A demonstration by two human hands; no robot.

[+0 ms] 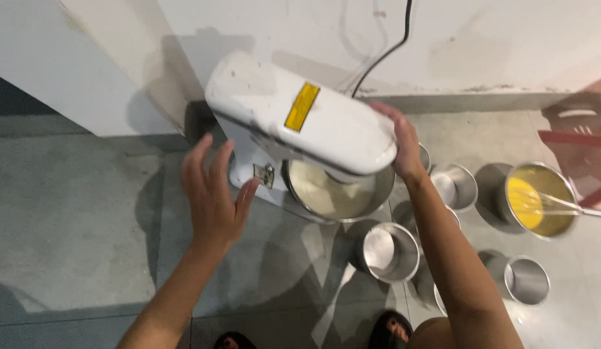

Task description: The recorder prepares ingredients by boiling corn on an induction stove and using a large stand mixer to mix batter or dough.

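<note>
Stand mixer (300, 116), white with a yellow label on its head, sits on the grey tiled floor (74, 213) against the wall, its head over a steel mixing bowl (333, 194) that holds pale, cream-coloured batter. Right hand (404, 145) lies flat against the far end of the mixer head, fingers extended and pressed to the casing, not wrapped round anything. Left hand (213, 194) hovers open just beside the mixer's column, fingers spread, touching nothing that can be seen.

Empty round steel tins (391, 252) stand near the bowl on the right side; a further steel bowl of yellow liquid with a whisk (536, 200) stands well apart. A black power cord (384, 55) runs up the wall behind the machine.

Assessment: the head appears to be under handling. Sound practice would be to steady the column with the free hand, keep the fingers clear of the gap between head and bowl, and move the head slowly so that batter does not drip onto the nearby tins.
</note>
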